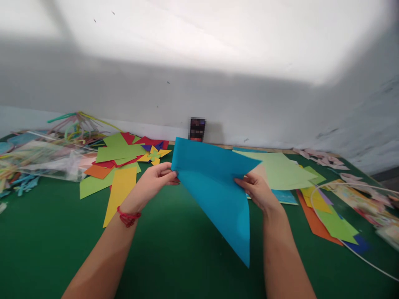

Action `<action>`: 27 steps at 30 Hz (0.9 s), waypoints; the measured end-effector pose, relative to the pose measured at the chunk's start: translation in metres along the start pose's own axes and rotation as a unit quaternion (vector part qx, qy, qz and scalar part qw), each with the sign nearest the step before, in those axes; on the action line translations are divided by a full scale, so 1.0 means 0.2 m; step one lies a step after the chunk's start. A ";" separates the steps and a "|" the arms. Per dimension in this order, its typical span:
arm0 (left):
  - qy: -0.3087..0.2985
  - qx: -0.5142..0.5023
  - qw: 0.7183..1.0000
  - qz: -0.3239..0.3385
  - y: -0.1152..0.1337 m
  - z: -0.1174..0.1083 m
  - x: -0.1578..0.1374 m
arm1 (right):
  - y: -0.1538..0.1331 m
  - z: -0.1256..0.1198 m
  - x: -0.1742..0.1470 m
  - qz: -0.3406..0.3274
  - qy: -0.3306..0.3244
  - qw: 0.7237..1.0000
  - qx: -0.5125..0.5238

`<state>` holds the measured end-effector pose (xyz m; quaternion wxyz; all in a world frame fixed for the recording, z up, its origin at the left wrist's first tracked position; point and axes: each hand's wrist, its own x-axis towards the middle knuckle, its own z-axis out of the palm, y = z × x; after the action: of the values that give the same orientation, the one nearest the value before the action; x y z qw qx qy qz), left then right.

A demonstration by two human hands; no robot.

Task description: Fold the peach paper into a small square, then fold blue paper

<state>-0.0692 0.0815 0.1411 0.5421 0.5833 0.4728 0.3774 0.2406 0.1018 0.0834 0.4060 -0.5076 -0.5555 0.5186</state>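
A sheet of blue paper is held up above the green table, partly folded, with one long pointed corner hanging down. My left hand pinches its left edge between thumb and fingers. At the right side, my right hand grips the paper near the fold, its thumb in front and some fingertips hidden behind the sheet. To the left of my left hand lies a yellow paper strip. Pale green sheets lie behind my right hand.
Green paper pieces and a yellow paper star lie at the back left, near plastic bags and pipe cleaners. A small dark blurred object stands against the wall. At the right are coloured scraps and a white hoop.
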 end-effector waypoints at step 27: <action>0.003 -0.062 0.998 0.014 -0.01 -0.01 0.00 | -0.03 0.02 -0.01 -0.012 -0.049 0.998 0.032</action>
<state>-0.0709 0.0817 0.1384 0.5709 0.5539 0.4413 0.4153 0.2364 0.0994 0.0898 0.4007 -0.4616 -0.5641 0.5551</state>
